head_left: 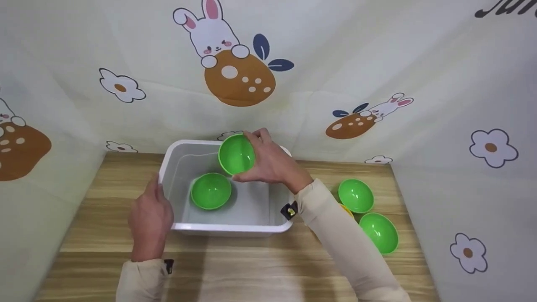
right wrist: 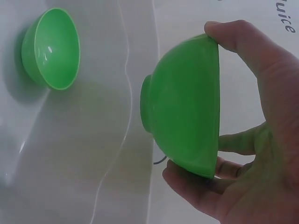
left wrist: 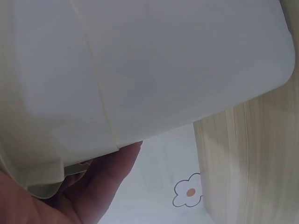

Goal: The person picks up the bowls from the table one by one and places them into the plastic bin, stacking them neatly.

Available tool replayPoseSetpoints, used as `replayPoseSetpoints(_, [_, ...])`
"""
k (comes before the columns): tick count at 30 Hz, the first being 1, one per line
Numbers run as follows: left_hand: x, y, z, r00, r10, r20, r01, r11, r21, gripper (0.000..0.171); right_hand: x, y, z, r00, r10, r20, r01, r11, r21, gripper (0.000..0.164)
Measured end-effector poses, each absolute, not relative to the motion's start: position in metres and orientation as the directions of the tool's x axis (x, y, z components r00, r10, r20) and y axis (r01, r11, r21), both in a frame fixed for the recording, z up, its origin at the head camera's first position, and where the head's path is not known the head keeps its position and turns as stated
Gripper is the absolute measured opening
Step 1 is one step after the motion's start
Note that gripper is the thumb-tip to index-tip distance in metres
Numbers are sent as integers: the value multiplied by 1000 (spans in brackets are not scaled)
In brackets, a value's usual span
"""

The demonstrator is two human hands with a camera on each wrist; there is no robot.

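A white plastic tub [head_left: 230, 227] stands on the wooden table. My left hand [head_left: 151, 214] grips its left rim; the left wrist view shows fingers [left wrist: 105, 186] at the rim, against the outer wall. Over the tub's back part, my right hand [head_left: 272, 161] holds a green bowl [head_left: 235, 155] by its edge. Thumb and fingers span the bowl's rim in the right wrist view, and the bowl is tilted on its side. Another green bowl [head_left: 211, 191] sits upright on the tub's floor, left of the middle.
Right of the tub, two green bowls [head_left: 355, 196] [head_left: 379, 233] stand on the table [head_left: 247, 268]. Something yellow [head_left: 347, 210] shows beside them, mostly hidden by the right sleeve [head_left: 340, 239]. A printed curtain [head_left: 310, 50] hangs behind and along both sides.
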State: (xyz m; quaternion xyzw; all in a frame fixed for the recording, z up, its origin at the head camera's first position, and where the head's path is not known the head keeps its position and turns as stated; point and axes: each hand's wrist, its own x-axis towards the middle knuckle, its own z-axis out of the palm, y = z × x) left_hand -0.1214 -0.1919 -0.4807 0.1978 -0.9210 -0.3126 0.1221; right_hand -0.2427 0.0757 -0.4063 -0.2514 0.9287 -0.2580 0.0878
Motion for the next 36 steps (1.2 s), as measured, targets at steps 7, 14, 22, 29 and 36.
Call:
replayPoseSetpoints(7, [-125, -184, -483, -894, -424, 144, -252, 741, 622, 47, -254, 64, -418, -832, -555, 1, -478, 714, -512, 115])
replayPoseSetpoints(14, [-125, -184, -482, -892, -426, 149, -245, 734, 633, 45, -256, 40, -431, -772, -635, 25, -560, 660, -501, 115])
replayPoseSetpoints(22, [-123, -191, -480, -880, -450, 153, -267, 734, 625, 45, -246, 6, -450, -711, -701, -53, -584, 631, -510, 117])
replayPoseSetpoints(29, [-123, -185, -483, -883, -447, 142, -267, 728, 631, 45, -244, 1, -468, -692, -711, -126, -596, 660, -457, 117])
replayPoseSetpoints(36, [-120, -187, -483, -880, -458, 123, -290, 724, 626, 45, -241, -6, -482, -656, -745, -120, -663, 644, -381, 116])
